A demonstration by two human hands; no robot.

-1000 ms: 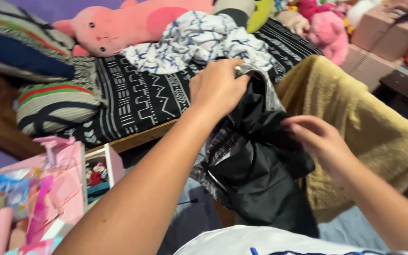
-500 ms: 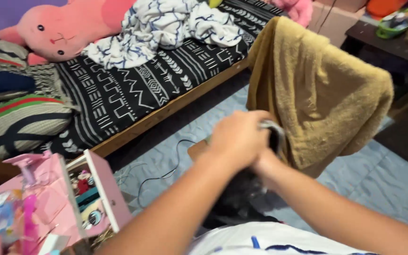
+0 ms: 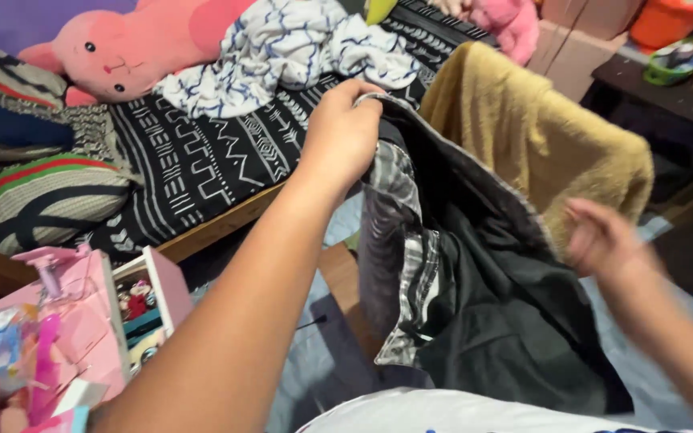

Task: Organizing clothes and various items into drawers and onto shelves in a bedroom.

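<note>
the dark garment (image 3: 475, 321) with its checked lining hangs in the air in front of the person, pinched at its top edge by the left hand (image 3: 340, 135), fingers closed tight on the cloth. the right hand (image 3: 603, 236) is loose and open beside it, blurred, gripping nothing. behind hangs a mustard towel (image 3: 539, 136); further back the patterned bed (image 3: 226, 160), and a pink toy house (image 3: 82, 321) below. held by one corner, i reckon the garment could slip or drag on the floor.
</note>
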